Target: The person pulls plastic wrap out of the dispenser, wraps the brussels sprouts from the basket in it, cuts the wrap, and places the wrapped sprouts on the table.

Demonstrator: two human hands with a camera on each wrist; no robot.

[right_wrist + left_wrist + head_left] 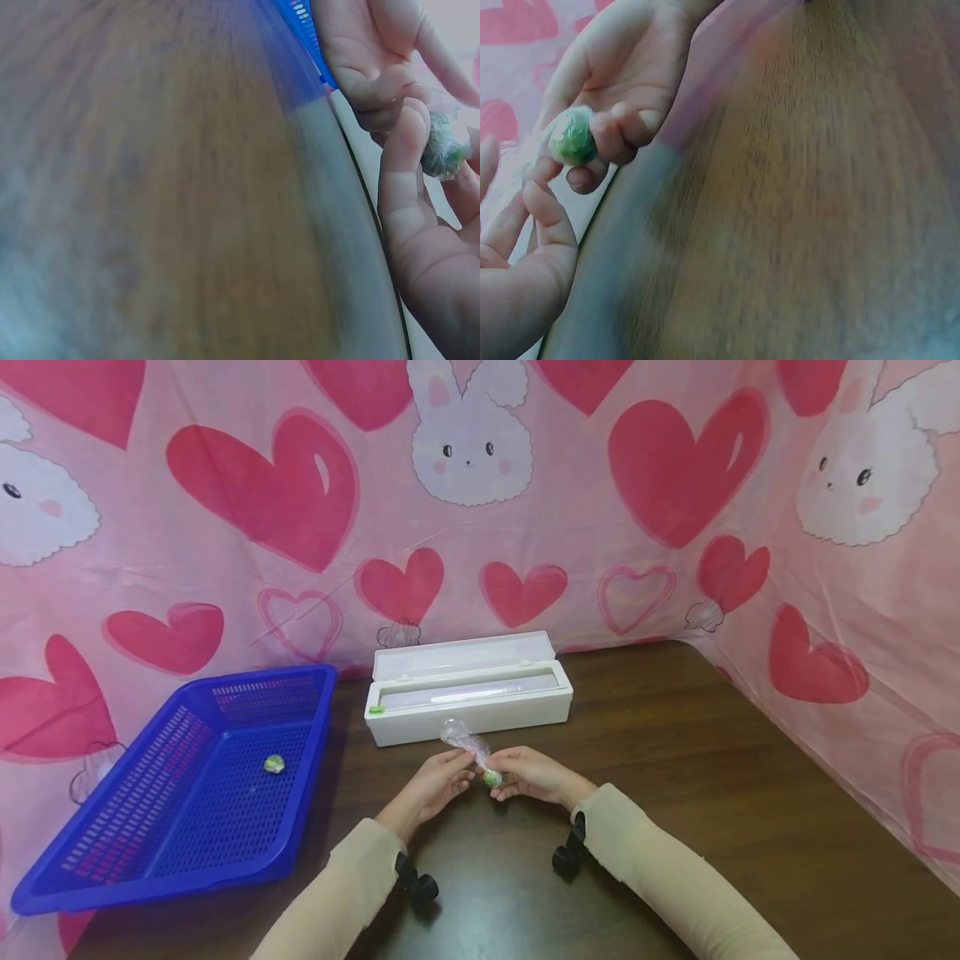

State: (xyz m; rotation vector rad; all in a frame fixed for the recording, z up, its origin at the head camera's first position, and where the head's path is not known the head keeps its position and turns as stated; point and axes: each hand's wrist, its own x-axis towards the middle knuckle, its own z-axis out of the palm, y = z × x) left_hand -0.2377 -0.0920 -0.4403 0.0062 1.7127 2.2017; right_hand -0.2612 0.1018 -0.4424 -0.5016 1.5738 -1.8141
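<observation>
A small round green item (492,778) is wrapped in clear plastic film (459,737); its exact kind is unclear. My right hand (534,774) grips the wrapped green ball between thumb and fingers. Beside it, my left hand (437,782) pinches the gathered film, whose loose end sticks up past the fingertips. In the left wrist view the green ball (574,136) shows through tight film. The right wrist view has the film-covered ball (444,146) partly hidden by fingers. Behind the hands stands a white film dispenser box (468,720) with its lid raised.
A blue plastic basket (300,827) stands on the left, holding another small green wrapped ball (274,764). Both rest on a dark wooden table (675,760). A pink cloth with hearts and rabbits (585,577) hangs behind and along the right side.
</observation>
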